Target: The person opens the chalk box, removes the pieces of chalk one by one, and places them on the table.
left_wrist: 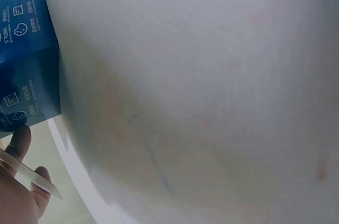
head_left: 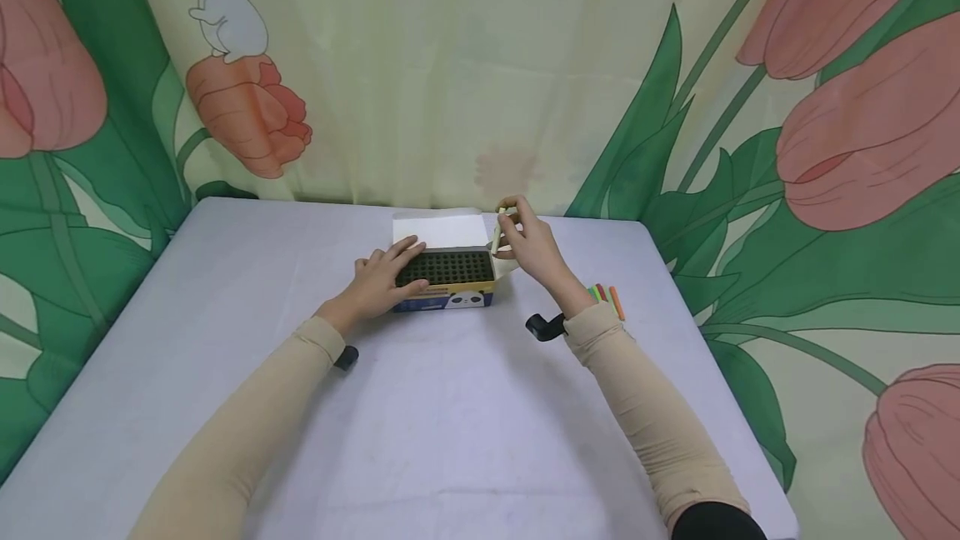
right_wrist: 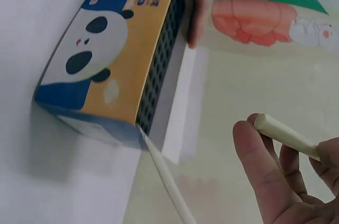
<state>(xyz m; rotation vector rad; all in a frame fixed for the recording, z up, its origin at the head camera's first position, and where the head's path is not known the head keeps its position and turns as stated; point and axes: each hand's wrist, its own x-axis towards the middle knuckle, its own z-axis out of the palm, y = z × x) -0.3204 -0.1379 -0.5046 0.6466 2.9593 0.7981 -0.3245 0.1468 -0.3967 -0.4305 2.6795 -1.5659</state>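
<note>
A chalk box (head_left: 444, 297) with a panda on its blue and yellow front stands with its lid (head_left: 442, 230) folded back. Inside is a dark insert (head_left: 457, 267) full of round holes. My left hand (head_left: 378, 277) holds the box's left end, thumb at the front rim and fingers toward the back. Beyond the box's right end, my right hand (head_left: 528, 244) pinches a pale yellow chalk stick (right_wrist: 286, 136) between thumb and fingers. The chalk is apart from the box. In the left wrist view, part of the left hand (left_wrist: 18, 192) shows beside the blue box end (left_wrist: 32, 86).
Several coloured sticks (head_left: 617, 302), green, pink and orange among them, lie right of the box, partly hidden by my right wrist. A pale side flap (head_left: 506, 265) juts from the box's right end. Behind the white-covered table (head_left: 450, 440) hangs a printed curtain (head_left: 450, 65).
</note>
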